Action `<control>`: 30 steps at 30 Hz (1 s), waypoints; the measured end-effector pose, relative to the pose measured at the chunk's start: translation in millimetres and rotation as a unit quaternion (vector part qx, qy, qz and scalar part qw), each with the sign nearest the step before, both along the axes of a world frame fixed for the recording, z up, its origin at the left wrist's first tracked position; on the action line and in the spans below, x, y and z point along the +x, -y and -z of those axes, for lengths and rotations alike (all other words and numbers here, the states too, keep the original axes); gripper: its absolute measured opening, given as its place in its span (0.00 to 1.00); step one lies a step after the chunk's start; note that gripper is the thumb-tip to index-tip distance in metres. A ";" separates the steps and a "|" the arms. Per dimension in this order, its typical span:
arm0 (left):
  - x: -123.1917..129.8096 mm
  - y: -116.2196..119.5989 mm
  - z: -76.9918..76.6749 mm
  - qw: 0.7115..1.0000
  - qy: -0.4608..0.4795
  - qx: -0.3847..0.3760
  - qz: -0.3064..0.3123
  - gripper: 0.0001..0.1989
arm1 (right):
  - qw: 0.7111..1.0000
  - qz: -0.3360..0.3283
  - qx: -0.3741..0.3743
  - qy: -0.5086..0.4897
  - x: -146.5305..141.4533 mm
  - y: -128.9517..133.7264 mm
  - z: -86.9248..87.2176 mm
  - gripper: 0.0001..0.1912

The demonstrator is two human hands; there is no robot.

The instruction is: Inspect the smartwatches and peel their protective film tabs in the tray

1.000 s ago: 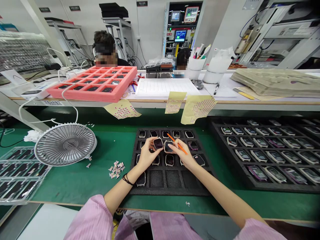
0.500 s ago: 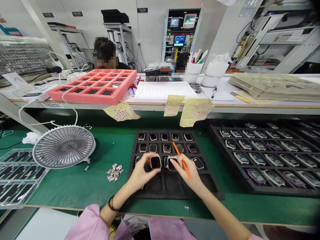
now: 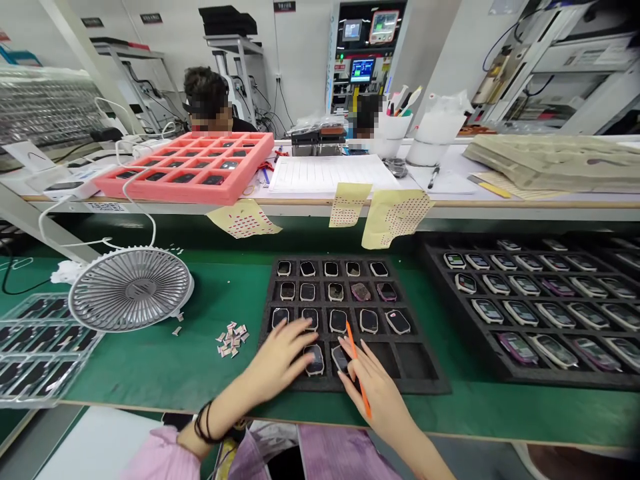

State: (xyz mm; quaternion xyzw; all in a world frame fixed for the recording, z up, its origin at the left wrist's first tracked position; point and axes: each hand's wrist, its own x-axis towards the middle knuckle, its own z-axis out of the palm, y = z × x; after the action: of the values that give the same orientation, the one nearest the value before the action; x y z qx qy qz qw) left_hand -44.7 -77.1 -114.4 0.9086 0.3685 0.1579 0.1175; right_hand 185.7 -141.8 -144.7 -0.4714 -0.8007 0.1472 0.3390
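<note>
- Watch A (image 3: 315, 361): near row of black foam tray (image 3: 427, 385), by left fingertips. Left hand (image 3: 277, 360) spread, not gripping; contact unclear. Risk: sleeve or fingertip drag could scuff its screen.
- Watch B (image 3: 341, 359): next pocket right, partly hidden beneath right fingertips. Seating unconfirmed; if proud of the foam, a knock could tip it.
- Right hand (image 3: 383, 390) grasps orange stick (image 3: 365, 400); its upper end, near a third watch (image 3: 339, 321), could scratch glass if the wrist turns.
- Small loose pieces (image 3: 233, 339) on bench (image 3: 210, 287): a forearm sweep could scatter them.
</note>
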 end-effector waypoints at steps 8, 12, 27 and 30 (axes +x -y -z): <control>-13.1 -154.3 -31.5 0.981 -0.137 -0.084 -0.110 0.19 | 0.998 0.036 0.034 -0.032 6.2 1.5 -12.6 0.06; -17.7 -190.8 -43.0 0.976 -0.174 -0.118 -0.064 0.19 | 0.995 0.077 0.048 -0.038 22.2 -6.2 -10.4 0.08; -5.5 -200.6 -34.9 0.993 -0.092 -0.034 -0.072 0.16 | 0.984 0.144 0.035 -0.103 42.6 -20.1 1.5 0.13; 18.9 -200.0 -39.0 0.996 -0.066 -0.043 -0.050 0.17 | 0.982 0.151 0.019 -0.114 42.0 -20.0 1.1 0.13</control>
State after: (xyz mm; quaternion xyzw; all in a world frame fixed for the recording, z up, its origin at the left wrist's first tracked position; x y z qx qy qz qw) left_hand -25.8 122.9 -75.4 0.8917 0.4264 0.0874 0.1239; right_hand 227.7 -121.9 -145.8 -0.5607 -0.6787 0.1323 0.4555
